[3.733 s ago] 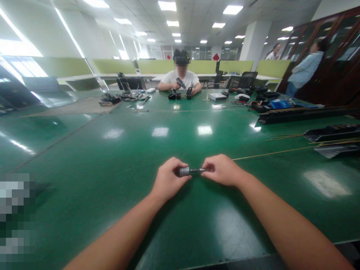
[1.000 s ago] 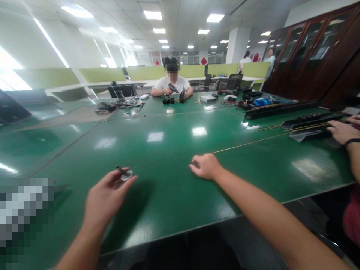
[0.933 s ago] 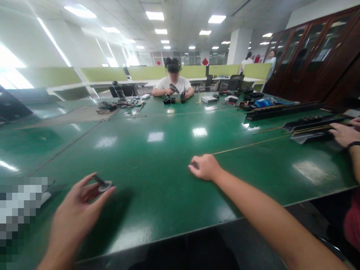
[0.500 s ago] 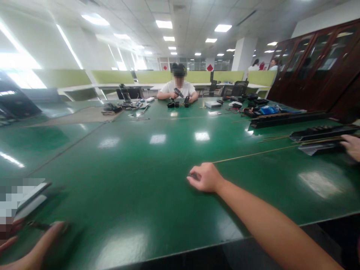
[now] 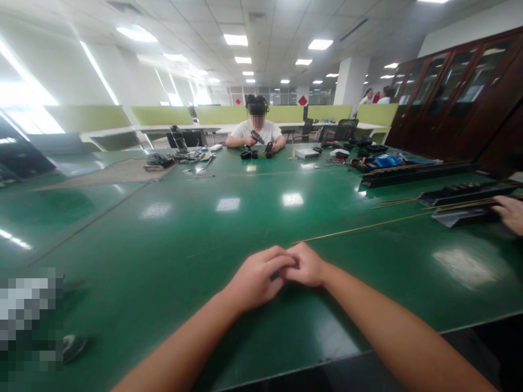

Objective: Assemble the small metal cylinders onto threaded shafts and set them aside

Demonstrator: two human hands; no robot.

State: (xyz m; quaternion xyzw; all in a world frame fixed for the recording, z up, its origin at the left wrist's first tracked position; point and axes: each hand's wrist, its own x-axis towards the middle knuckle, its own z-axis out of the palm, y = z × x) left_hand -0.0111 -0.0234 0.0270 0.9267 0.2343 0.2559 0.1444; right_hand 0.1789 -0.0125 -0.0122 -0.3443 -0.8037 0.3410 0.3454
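Observation:
My left hand and my right hand meet fingertip to fingertip on the green table, just in front of me. Both have their fingers curled and pressed together. Whatever lies between them is hidden, apart from a dark gap where they touch. A small round metal part lies by itself on the table at the far lower left. A thin brass rod runs from beside my right hand off to the right.
Another person's hand rests on black trays with more rods at the right edge. A person sits across the table with a power tool and small parts. Tools and boxes lie at the far right.
My left hand carried the metal part off to the lower left, left it there, and came back to meet my right hand. My right hand stayed almost where it was, still closed.

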